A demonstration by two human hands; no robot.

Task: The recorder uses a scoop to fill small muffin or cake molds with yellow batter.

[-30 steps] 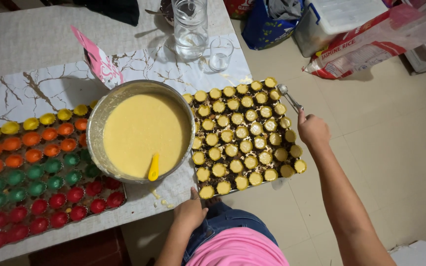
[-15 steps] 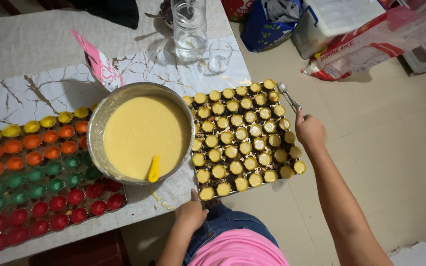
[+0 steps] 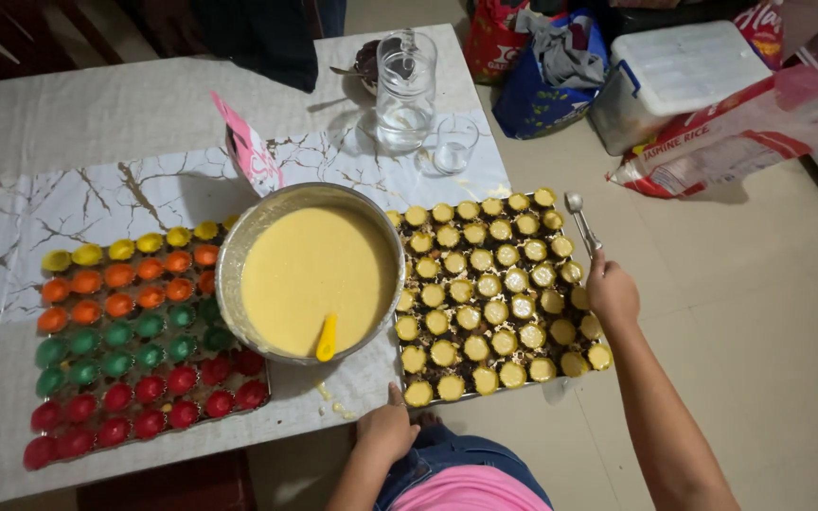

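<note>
My right hand (image 3: 612, 291) grips a metal spoon (image 3: 580, 219) at the right edge of a dark tray (image 3: 499, 288) packed with several small yellow cups filled with batter. The spoon's bowl points away from me, past the tray's far right corner. My left hand (image 3: 386, 429) rests on the table's near edge, close to the tray's near left corner, holding nothing. A large metal bowl (image 3: 309, 273) of pale yellow batter stands left of the tray, with a yellow spatula handle (image 3: 327, 338) sticking out of it.
Left of the bowl lies a tray of several yellow, orange, green and red moulds (image 3: 130, 327). A glass pitcher (image 3: 404, 89), a small glass (image 3: 453, 145) and a pink packet (image 3: 250, 149) stand behind. On the floor are a lidded plastic box (image 3: 682, 73), a rice sack (image 3: 731, 137) and bags.
My right hand with the spoon has shifted slightly along the tray's right edge. My left hand stays at the table edge.
</note>
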